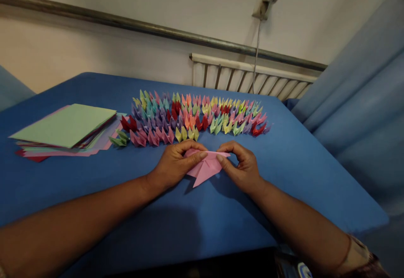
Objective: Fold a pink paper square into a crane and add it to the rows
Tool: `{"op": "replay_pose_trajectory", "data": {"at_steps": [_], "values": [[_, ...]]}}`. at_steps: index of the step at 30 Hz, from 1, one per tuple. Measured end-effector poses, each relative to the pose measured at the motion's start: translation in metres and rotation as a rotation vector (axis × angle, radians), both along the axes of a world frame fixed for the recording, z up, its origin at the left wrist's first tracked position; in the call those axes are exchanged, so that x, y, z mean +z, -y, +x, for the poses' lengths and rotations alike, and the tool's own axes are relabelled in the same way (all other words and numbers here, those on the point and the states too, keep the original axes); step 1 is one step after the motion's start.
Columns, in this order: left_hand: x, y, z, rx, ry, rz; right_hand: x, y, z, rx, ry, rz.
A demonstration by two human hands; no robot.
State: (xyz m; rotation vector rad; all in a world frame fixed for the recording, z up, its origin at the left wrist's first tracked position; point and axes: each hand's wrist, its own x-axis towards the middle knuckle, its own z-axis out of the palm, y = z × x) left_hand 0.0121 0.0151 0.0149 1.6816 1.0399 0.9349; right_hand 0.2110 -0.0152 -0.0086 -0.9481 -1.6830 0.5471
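By the blue table [309, 168], one mark [304, 270] blurs; hands [174, 163] [242, 166] pinch pink paper [204, 172].

No readable text, labels, numbers, signs

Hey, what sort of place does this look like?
Probably an indoor room set up for papercraft: partly folded pink paper in front, rows of small folded paper figures beyond it, and what looks like a radiator at the back.
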Motion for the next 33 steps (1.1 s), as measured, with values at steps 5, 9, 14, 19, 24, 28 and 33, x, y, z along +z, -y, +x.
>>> {"op": "replay_pose_trajectory", "data": {"at_steps": [5, 9, 14, 19, 24, 28, 33], "values": [[0.0014, 0.0007, 0.0011, 0.011, -0.004, 0.028, -0.0016, 0.0003, -0.0003, 0.011, -0.040, -0.004], [0.0019, 0.0015, 0.0019, 0.042, 0.002, 0.035, -0.0033, 0.0003, 0.0000, 0.006, -0.037, 0.009], [-0.0001, 0.0001, 0.0014, 0.064, 0.017, -0.037, -0.0026, 0.0024, 0.0039, 0.034, 0.027, 0.031], [-0.0033, -0.0035, 0.0006, 0.052, 0.031, -0.103, -0.0004, -0.0004, 0.0065, 0.011, 0.038, 0.120], [-0.0023, -0.0053, -0.0007, -0.004, -0.006, -0.062, 0.0023, -0.0033, 0.0048, -0.005, 0.051, 0.147], [0.0005, -0.0061, -0.0008, -0.080, -0.024, 0.036, 0.0016, -0.0029, 0.0023, -0.014, 0.016, 0.117], [-0.0027, -0.0026, 0.0019, -0.207, -0.018, -0.056, -0.0045, -0.0014, -0.0006, -0.009, -0.041, -0.007]]}}
